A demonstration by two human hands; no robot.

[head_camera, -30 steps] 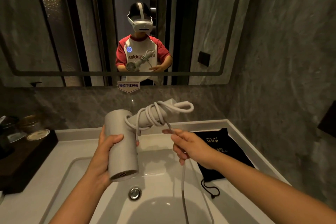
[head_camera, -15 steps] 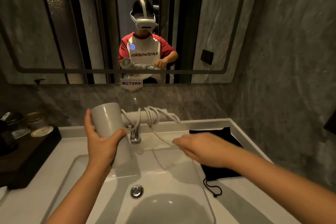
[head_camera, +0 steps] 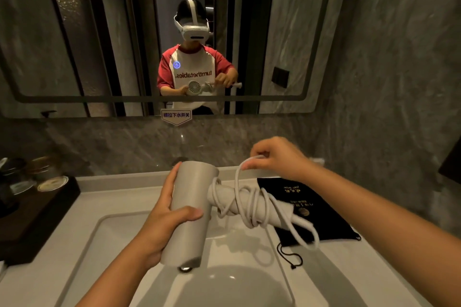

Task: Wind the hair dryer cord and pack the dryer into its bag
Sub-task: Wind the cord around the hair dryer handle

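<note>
My left hand (head_camera: 166, 222) grips the barrel of the grey hair dryer (head_camera: 190, 209) over the sink, barrel upright and handle pointing right. The white cord (head_camera: 252, 203) lies in several loose turns around the handle, with a loop hanging off its end. My right hand (head_camera: 277, 157) pinches the cord above and behind the handle, lifting a strand up. The black drawstring bag (head_camera: 311, 207) with gold print lies flat on the counter to the right, partly hidden by the handle and my right forearm.
A white sink basin (head_camera: 104, 232) with a metal drain (head_camera: 185, 268) lies below the dryer. A dark wooden tray (head_camera: 37, 214) with glass jars stands at the left. A mirror (head_camera: 99, 32) covers the wall ahead; a grey marble wall closes the right side.
The dryer moved right and lower, its handle now tilting down toward the bag. My right hand rose from beside the handle to above it, carrying the cord up and over, adding turns.
</note>
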